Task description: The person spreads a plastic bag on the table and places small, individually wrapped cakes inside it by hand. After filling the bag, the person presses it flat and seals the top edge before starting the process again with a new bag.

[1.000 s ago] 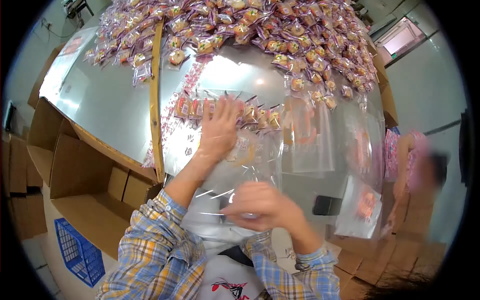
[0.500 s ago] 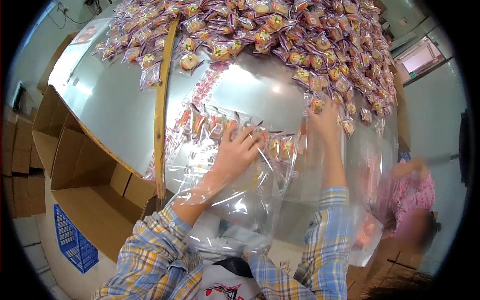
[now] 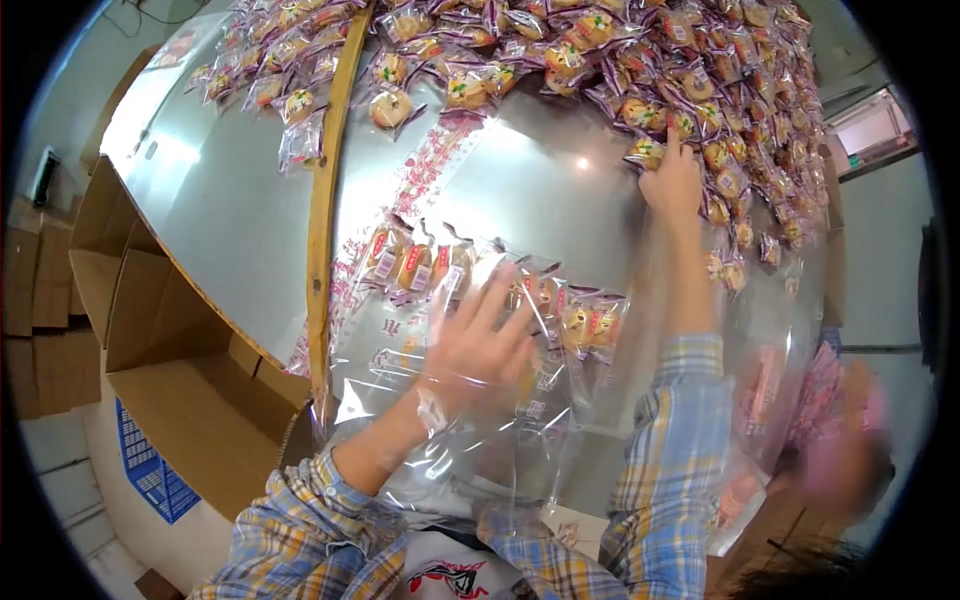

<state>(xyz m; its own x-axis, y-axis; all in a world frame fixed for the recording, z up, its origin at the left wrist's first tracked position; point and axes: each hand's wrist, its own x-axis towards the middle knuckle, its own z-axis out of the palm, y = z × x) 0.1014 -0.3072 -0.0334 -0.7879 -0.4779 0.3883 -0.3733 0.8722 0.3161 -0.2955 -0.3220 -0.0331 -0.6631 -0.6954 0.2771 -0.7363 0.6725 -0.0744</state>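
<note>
1. Two bare hands are at work over a metal table [image 3: 540,190], with plaid sleeves [image 3: 680,430] on both arms
2. The left hand [image 3: 478,340] has its fingers partly spread, the tips at the middle of a row of wrapped packets [image 3: 412,265]; how firmly they press, I cannot tell
3. The row of wrapped packets runs from left to right across the near half of the table, several with red labels and barcodes showing
4. A clear bag [image 3: 545,430] spreads near the person, its wrinkled film around the left hand and wrist, with printed characters on it
5. The right hand [image 3: 675,180] reaches farther, one finger extended, at the near edge of a large pile of wrapped packets [image 3: 720,90]; whether it pinches one, I cannot tell
6. That pile covers the far side and the far right, and a wooden strip [image 3: 320,230] crosses the table at left, with a pink-printed film [image 3: 430,165] to its right
7. To the near left are an open cardboard box [image 3: 200,390] and a blue basket [image 3: 150,470]; at right is another person [image 3: 835,430] in pink, blurred
</note>
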